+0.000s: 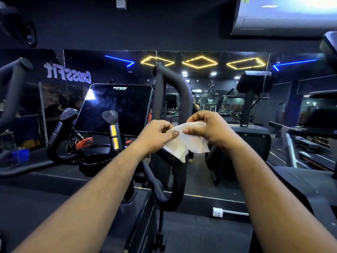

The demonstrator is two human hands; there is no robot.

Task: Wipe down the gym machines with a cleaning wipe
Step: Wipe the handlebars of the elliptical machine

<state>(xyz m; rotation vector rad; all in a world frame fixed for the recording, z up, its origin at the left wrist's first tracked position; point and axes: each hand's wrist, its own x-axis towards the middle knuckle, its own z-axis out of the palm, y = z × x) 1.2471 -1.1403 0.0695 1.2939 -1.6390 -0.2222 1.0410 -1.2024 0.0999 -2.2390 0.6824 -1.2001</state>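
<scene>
Both bare arms reach from the bottom edge toward the middle of the frame, where the two hands meet over a white wipe (186, 141). The left hand (156, 133) sits just left of centre, its fingers curled in and its thumb pressed on the wipe's upper left edge, pinching it. The right hand (206, 127) sits just right of centre, fingers bent over the wipe's top edge and thumb pressing from the front, so it too grips the sheet. The wipe is crumpled and stretched between the two hands, its loose lower corners hanging down below them at the frame's centre, apart from the machine.

Behind the hands stands a black looped handlebar (182, 99) of a gym machine, rising from lower centre to upper centre. Left of it is a dark screen (116, 106), tilted back, with a small white logo near its top edge. In front of the screen are two short grips (112, 123), the nearer one with shiny metal bands. A black cup holder (93, 162) sits lower left of centre. A mirror wall (209, 84) across the middle reflects yellow diamond lights (199, 62), blue light strips and mirrored white lettering (67, 72) at upper left. A white air conditioner (284, 17) fills the upper right corner.
</scene>
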